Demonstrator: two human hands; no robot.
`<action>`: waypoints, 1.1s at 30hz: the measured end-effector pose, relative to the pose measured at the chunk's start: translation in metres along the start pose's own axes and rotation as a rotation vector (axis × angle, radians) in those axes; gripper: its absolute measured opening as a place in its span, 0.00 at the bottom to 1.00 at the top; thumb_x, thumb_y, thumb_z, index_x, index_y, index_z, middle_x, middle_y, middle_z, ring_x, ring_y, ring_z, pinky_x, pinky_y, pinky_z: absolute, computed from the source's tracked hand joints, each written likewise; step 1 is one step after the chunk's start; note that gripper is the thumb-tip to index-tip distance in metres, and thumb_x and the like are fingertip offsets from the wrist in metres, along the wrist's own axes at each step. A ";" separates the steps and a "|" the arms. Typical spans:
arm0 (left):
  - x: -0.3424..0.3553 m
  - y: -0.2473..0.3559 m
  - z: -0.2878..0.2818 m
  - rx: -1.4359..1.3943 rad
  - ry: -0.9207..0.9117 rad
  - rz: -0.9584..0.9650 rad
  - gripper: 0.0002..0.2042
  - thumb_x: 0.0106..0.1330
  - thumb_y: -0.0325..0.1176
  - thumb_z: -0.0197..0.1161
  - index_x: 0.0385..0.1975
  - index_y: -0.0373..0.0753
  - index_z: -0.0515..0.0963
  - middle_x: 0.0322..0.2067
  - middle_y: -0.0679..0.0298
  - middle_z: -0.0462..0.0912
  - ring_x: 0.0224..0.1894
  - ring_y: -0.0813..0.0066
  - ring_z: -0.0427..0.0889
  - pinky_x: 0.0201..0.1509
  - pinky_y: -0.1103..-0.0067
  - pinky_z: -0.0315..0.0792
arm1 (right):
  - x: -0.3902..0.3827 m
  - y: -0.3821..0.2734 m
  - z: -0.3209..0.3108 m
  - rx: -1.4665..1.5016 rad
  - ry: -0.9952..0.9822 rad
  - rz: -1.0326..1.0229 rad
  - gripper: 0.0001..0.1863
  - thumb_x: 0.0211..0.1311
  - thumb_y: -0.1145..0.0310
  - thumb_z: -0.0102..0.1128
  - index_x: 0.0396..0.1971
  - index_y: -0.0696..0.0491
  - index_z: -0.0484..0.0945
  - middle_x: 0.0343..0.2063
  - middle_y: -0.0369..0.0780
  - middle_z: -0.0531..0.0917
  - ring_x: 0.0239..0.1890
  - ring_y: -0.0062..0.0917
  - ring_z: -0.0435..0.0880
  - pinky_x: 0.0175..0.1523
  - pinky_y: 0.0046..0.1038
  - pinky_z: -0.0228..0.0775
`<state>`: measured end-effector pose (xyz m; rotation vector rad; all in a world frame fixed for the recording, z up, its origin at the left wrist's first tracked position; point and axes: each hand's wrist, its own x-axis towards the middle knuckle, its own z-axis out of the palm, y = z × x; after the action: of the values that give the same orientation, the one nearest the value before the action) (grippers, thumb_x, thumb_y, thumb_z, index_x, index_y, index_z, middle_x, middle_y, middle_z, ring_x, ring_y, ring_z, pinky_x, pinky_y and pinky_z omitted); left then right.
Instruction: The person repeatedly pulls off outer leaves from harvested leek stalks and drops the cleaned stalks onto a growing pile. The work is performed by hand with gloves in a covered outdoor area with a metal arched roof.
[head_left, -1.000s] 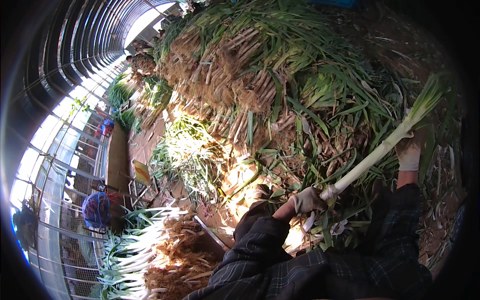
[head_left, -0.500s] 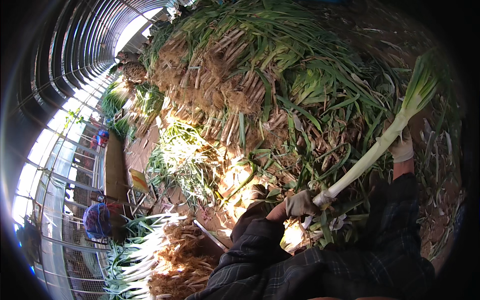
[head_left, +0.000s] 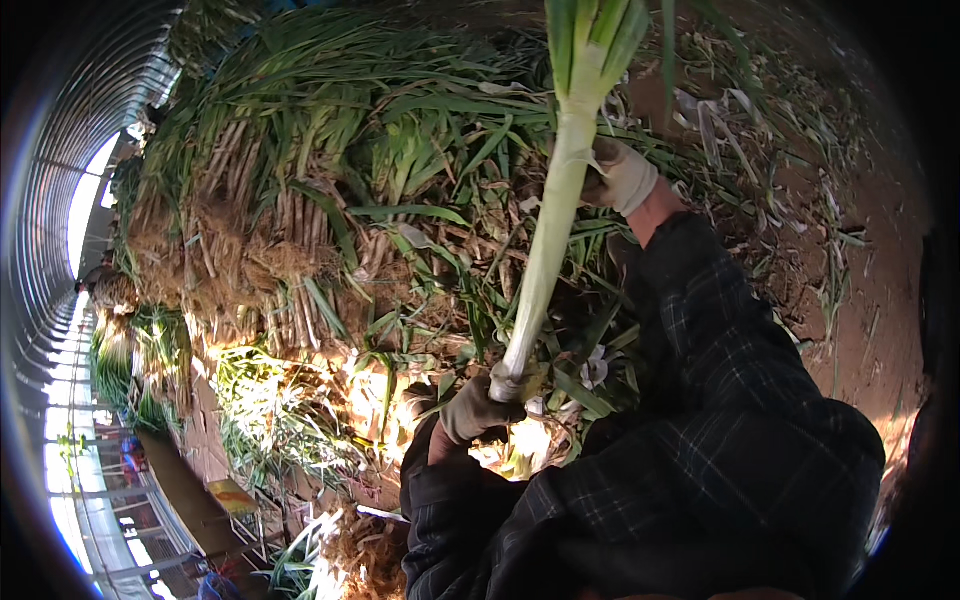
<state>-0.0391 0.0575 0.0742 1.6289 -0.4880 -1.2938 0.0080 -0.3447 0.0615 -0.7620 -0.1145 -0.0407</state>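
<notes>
A long leek with a pale, smooth stalk stands steeply tilted in front of me, its green leaves running up past the top edge of the view. My left hand, in a dark, soiled glove, is closed round its root end. Higher up, my right hand, in a lighter glove, is closed on the stalk just below the leaves. The stalk hides part of the right hand's fingers. Beneath the leek lie loose green leaves and peeled scraps.
A big heap of leeks with brown roots fills the left and back. Sunlit greens lie nearer. At lower left are more rooted leeks and a small yellow-topped stand. Leaf scraps litter the soil at right.
My view has turned, so the heap sits further left. The leek has swung from a slant toward the right to nearly upright, with both hands still on it.
</notes>
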 end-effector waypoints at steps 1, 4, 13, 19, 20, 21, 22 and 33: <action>0.001 -0.001 0.001 0.013 0.011 0.012 0.21 0.51 0.29 0.73 0.45 0.31 0.78 0.21 0.66 0.79 0.19 0.82 0.77 0.23 0.81 0.71 | 0.002 -0.004 0.007 -0.015 -0.042 0.100 0.14 0.71 0.66 0.50 0.51 0.51 0.78 0.36 0.39 0.81 0.27 0.28 0.77 0.30 0.31 0.72; 0.007 -0.003 -0.001 0.099 0.031 0.122 0.17 0.51 0.29 0.72 0.40 0.31 0.80 0.20 0.66 0.79 0.18 0.81 0.77 0.23 0.81 0.71 | 0.007 -0.001 0.037 -0.788 -0.096 0.397 0.16 0.71 0.64 0.50 0.53 0.52 0.78 0.33 0.39 0.81 0.23 0.26 0.73 0.28 0.28 0.68; 0.016 0.018 -0.001 0.282 0.257 0.089 0.07 0.56 0.31 0.71 0.31 0.36 0.85 0.26 0.59 0.85 0.26 0.71 0.84 0.31 0.77 0.76 | -0.010 0.123 0.035 -1.937 -0.374 0.549 0.16 0.60 0.58 0.61 0.42 0.53 0.84 0.41 0.45 0.85 0.44 0.37 0.84 0.51 0.40 0.73; 0.029 -0.017 0.002 0.347 0.503 0.098 0.11 0.50 0.38 0.69 0.27 0.37 0.83 0.21 0.57 0.83 0.21 0.68 0.81 0.28 0.73 0.75 | 0.022 0.006 -0.006 -0.444 0.593 -0.032 0.26 0.67 0.50 0.51 0.58 0.50 0.69 0.57 0.45 0.73 0.60 0.39 0.70 0.65 0.47 0.58; 0.033 -0.023 0.001 0.397 0.527 0.050 0.12 0.49 0.39 0.69 0.26 0.38 0.83 0.20 0.56 0.82 0.21 0.66 0.81 0.28 0.72 0.75 | 0.023 0.004 0.006 -0.193 0.717 -0.055 0.29 0.69 0.49 0.48 0.63 0.51 0.65 0.62 0.45 0.69 0.64 0.40 0.66 0.68 0.48 0.53; 0.035 -0.028 -0.001 0.510 0.527 0.088 0.13 0.50 0.43 0.68 0.26 0.39 0.83 0.22 0.53 0.82 0.26 0.57 0.82 0.34 0.68 0.76 | 0.018 0.008 0.020 -0.069 0.790 -0.027 0.33 0.71 0.48 0.44 0.68 0.52 0.61 0.67 0.45 0.66 0.69 0.41 0.62 0.72 0.50 0.49; 0.038 -0.029 -0.001 0.543 0.526 0.029 0.16 0.49 0.47 0.67 0.26 0.38 0.83 0.23 0.51 0.82 0.27 0.53 0.81 0.34 0.67 0.75 | 0.019 0.014 0.033 -0.205 0.741 -0.027 0.32 0.70 0.49 0.45 0.67 0.52 0.61 0.65 0.45 0.67 0.68 0.40 0.63 0.71 0.49 0.51; 0.015 -0.025 -0.014 0.504 0.704 -0.015 0.14 0.53 0.46 0.61 0.25 0.41 0.85 0.26 0.52 0.84 0.32 0.49 0.83 0.38 0.66 0.77 | -0.066 0.155 0.025 -1.088 -0.503 0.814 0.23 0.57 0.68 0.54 0.55 0.57 0.71 0.53 0.46 0.77 0.58 0.40 0.74 0.61 0.41 0.65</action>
<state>-0.0271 0.0631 0.0448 2.3608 -0.3704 -0.5431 -0.0474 -0.2160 -0.0349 -1.8463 -0.2575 0.9367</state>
